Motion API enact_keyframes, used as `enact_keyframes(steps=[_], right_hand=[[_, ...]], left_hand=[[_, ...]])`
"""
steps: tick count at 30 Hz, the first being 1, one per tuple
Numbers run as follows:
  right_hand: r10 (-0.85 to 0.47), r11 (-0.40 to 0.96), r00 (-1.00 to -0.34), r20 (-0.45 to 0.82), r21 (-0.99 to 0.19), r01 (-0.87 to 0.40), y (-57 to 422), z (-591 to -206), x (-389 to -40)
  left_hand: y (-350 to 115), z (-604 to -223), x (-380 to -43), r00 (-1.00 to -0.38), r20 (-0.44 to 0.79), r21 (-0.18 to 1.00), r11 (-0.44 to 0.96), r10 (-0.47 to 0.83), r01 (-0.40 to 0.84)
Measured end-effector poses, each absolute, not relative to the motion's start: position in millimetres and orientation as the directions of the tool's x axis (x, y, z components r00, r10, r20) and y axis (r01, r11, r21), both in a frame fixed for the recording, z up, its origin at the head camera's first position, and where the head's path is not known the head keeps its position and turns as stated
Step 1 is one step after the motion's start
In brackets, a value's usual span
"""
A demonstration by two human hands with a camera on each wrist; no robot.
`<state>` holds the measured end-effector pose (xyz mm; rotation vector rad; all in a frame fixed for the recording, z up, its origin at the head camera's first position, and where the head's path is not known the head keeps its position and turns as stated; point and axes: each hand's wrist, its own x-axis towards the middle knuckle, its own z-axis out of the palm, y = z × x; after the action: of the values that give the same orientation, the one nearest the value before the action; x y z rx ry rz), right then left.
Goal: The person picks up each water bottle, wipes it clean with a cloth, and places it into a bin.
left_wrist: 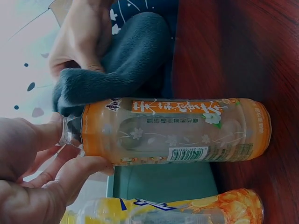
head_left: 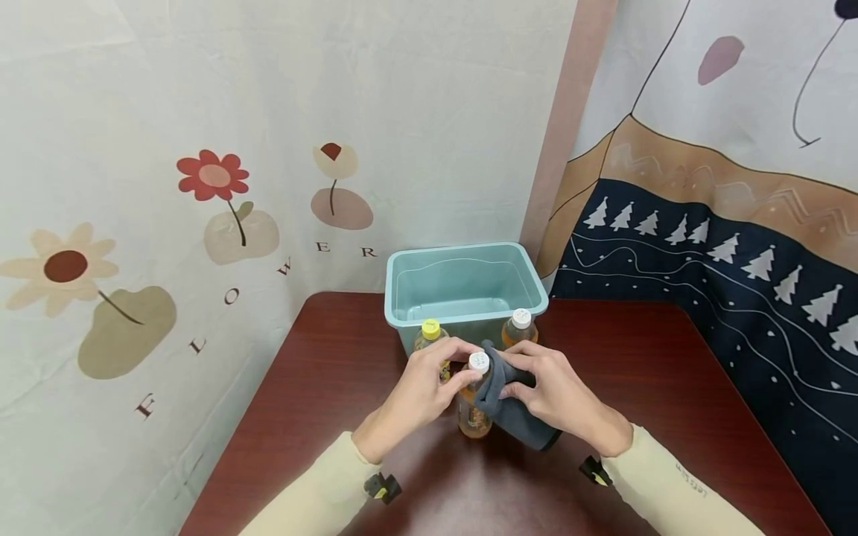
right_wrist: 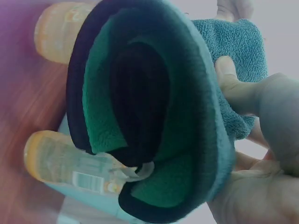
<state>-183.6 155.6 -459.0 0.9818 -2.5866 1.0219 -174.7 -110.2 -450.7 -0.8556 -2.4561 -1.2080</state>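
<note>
A clear plastic bottle (head_left: pixel 474 423) with a white cap and an orange-and-white label stands on the table. My left hand (head_left: pixel 424 385) pinches it at the neck, thumb and fingers around the part just below the cap. My right hand (head_left: pixel 555 388) grips a dark grey-blue towel (head_left: pixel 518 423), one fold of which lies against the bottle's upper side. In the right wrist view the towel (right_wrist: pixel 205 121) hangs in a wide loop with dark edging and a pale tag. The left wrist view shows the bottle (left_wrist: pixel 182 133) with its label facing the camera.
Behind the hands, a light blue-green plastic bin (head_left: pixel 402 321) stands near the wall. Before it are a yellow-capped bottle (head_left: pixel 430 333) on the left and another white-capped bottle (head_left: pixel 521 327) on the right. All stand on a dark red wooden table (head_left: pixel 322 417).
</note>
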Motion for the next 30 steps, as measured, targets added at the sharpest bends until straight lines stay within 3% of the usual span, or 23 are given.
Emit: enact_keyframes(steps=[23,30], right_hand=[[-0.469,0.56,-0.793,0.388,-0.563,-0.607,166.9,-454.9,-173.0],[-0.443,0.578,-0.816,0.372,-0.577,-0.577,167.2,-453.2,-173.0]], left_hand=[[-103.8,-444.8,-169.6,-0.852,0.393,0.698,0.491,0.346,0.521],[-111.1,-442.7,-169.4,-0.822,0.441,0.659,0.491,0.36,0.569]])
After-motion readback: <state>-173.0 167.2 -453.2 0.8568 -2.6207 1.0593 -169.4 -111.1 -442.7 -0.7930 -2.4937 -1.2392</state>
